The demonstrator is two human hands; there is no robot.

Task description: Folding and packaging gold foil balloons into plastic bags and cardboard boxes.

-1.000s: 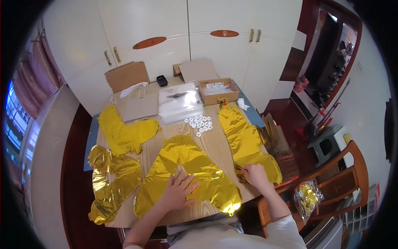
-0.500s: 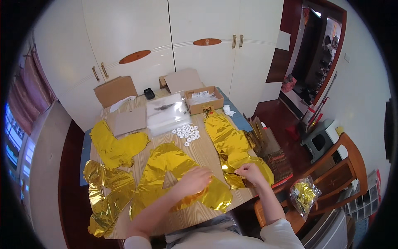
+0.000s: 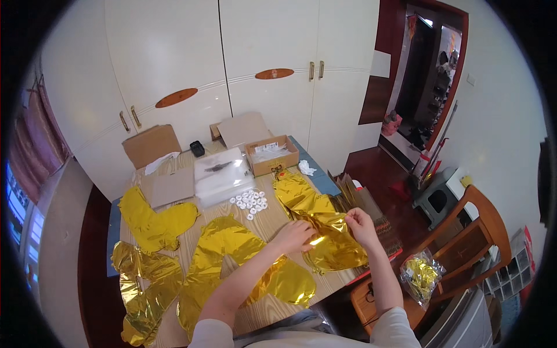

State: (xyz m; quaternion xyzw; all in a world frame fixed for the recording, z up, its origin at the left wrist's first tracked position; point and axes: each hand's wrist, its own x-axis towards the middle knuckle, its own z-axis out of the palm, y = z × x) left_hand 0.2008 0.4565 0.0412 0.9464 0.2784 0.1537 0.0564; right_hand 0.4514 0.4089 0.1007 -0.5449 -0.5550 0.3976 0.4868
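A gold foil balloon (image 3: 339,243), uninflated, lies at the table's right, its near end partly lifted between my hands. My right hand (image 3: 361,226) pinches its upper right edge. My left hand (image 3: 295,236) is closed at the same balloon's left edge, its fingertips partly hidden against the shiny film. Next to it, a flat gold foil balloon (image 3: 217,243) with a triangular opening covers the middle front of the table. Two more gold foil balloons lie to the left: a crumpled shiny one (image 3: 148,284) in front and a matte curved one (image 3: 154,223) behind.
Behind the balloons are small white rings (image 3: 249,202), a stack of clear plastic bags (image 3: 223,180) and an open cardboard box (image 3: 271,155). Cardboard pieces (image 3: 152,146) lie at the back. A wooden chair (image 3: 481,232) on the right holds a bagged gold balloon (image 3: 422,272).
My left hand has moved right from the middle balloon to the right one. My right hand has risen slightly, lifting and spreading that balloon's near end. The view has shifted a little.
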